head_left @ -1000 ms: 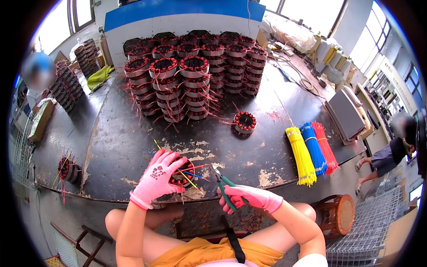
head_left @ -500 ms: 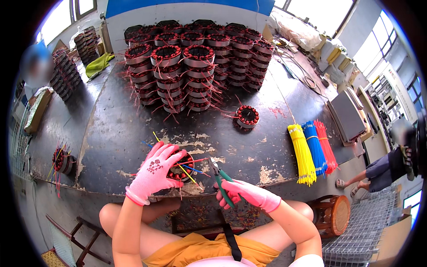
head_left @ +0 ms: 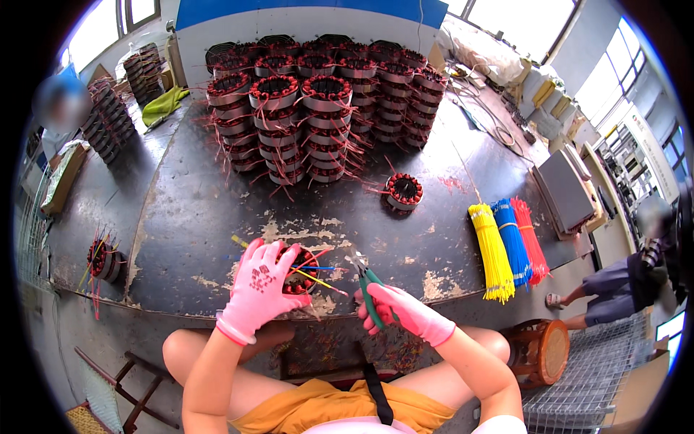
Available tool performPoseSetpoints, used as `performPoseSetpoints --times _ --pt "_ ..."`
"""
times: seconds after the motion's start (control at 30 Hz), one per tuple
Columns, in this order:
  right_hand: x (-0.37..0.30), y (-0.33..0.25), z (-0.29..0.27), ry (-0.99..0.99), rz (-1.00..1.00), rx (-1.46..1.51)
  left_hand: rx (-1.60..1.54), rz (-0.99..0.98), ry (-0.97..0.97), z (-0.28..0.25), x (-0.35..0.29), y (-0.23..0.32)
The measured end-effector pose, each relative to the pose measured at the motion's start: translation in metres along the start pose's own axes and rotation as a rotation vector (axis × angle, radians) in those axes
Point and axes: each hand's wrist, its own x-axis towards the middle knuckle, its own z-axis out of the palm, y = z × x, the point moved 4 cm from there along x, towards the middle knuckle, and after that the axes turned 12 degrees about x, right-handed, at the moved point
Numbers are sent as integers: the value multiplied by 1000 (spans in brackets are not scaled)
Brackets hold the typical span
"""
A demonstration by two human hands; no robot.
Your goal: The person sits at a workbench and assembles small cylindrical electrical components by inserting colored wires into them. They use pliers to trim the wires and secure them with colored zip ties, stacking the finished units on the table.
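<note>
My left hand (head_left: pixel 262 288), in a pink glove, grips a wound motor stator (head_left: pixel 304 283) on the table's near edge and covers its left side. A red wire (head_left: pixel 316 254), a blue wire (head_left: pixel 318 268) and a yellow wire (head_left: pixel 319 281) stick out of the stator toward the right. A yellow end also shows beyond my fingers. In my right hand (head_left: pixel 408 311), also gloved, are green-handled cutting pliers (head_left: pixel 371 283). Their jaws look parted and point up and left, just right of the wire ends and apart from them.
Tall stacks of wound stators (head_left: pixel 278 130) stand at the back. A single stator (head_left: pixel 403 192) sits in front of them, another (head_left: pixel 107 262) at far left. Yellow (head_left: pixel 492 253), blue (head_left: pixel 513 242) and red (head_left: pixel 531 239) wire bundles lie right. A person (head_left: pixel 614 282) stands beyond the right edge.
The stator's wires now point more to the right and lie closer together. My left hand's fingers have shifted on the stator. The pliers have moved slightly right and turned more upright.
</note>
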Motion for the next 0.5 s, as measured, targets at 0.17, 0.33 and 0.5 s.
performPoseSetpoints --times 0.17,0.33,0.5 --pt "-22 -2 -4 -46 108 31 61 -2 22 -2 -3 3" --pt "-24 -8 4 -32 130 -99 -80 51 32 -2 4 -2" --pt "-16 -11 5 -55 125 -159 -78 66 53 -1 4 -2"
